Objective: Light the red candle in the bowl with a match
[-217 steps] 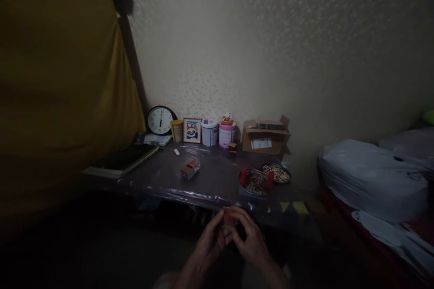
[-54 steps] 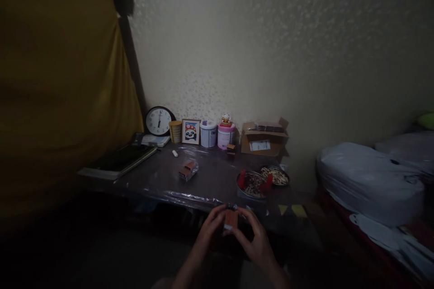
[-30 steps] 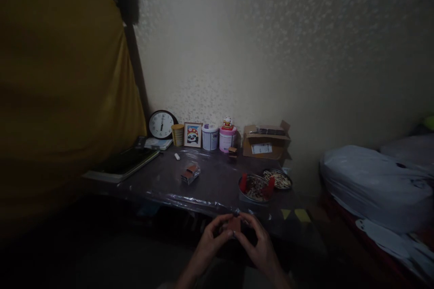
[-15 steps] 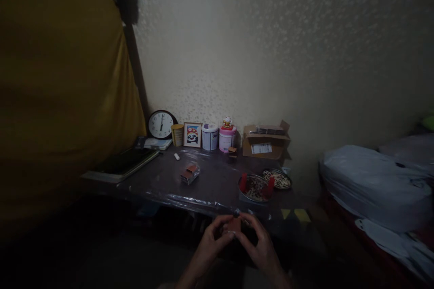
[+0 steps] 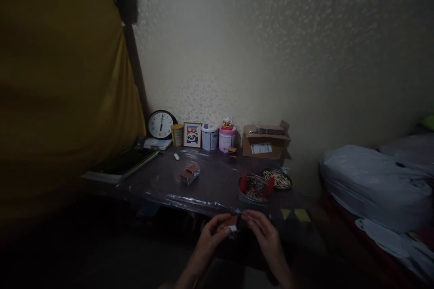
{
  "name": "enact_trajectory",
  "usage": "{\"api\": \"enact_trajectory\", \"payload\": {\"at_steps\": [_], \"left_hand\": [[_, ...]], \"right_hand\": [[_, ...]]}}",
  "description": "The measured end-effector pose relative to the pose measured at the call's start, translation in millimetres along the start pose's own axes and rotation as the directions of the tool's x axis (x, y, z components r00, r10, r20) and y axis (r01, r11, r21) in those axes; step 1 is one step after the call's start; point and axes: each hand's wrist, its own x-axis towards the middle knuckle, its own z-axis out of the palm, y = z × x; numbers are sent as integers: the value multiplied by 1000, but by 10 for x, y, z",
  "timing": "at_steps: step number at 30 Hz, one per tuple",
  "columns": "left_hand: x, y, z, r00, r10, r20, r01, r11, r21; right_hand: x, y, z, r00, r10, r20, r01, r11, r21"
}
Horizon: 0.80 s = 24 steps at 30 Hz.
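In the dim light my left hand and my right hand meet just in front of the table's near edge. Between their fingertips sits a small reddish-brown box, about matchbox size. My left fingers pinch its left side. My right fingers are curled at its right end, touching it. Straight beyond my hands, two round dishes stand on the table: one with dark bits and red pieces, one with pale sticks.
A dark table covered in clear plastic holds a wrapped pack of small boxes, a clock, a framed picture, tins, a cardboard box and a notebook. Yellow fabric hangs left; bagged bundles lie right.
My hands have stayed at the table's edge with the small box. My right hand has shifted slightly to the right, and the box now lies more on its side.
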Motion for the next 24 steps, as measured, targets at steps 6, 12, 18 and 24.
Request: {"api": "enact_trajectory", "payload": {"at_steps": [6, 12, 18, 24], "left_hand": [[18, -78, 21, 999, -38, 11, 39, 994, -104], [15, -81, 30, 999, -54, 5, 54, 992, -113], [33, -114, 28, 998, -52, 27, 54, 992, -111], [79, -220, 36, 998, -62, 18, 64, 986, -157]], "right_hand": [[21, -104, -29, 995, 87, -57, -81, 992, 95], [19, -96, -44, 995, 54, -83, -52, 998, 18], [5, -37, -8, 994, -19, -112, 8, 995, -103], [-53, 3, 87, 980, -112, -163, 80, 978, -190]]}}
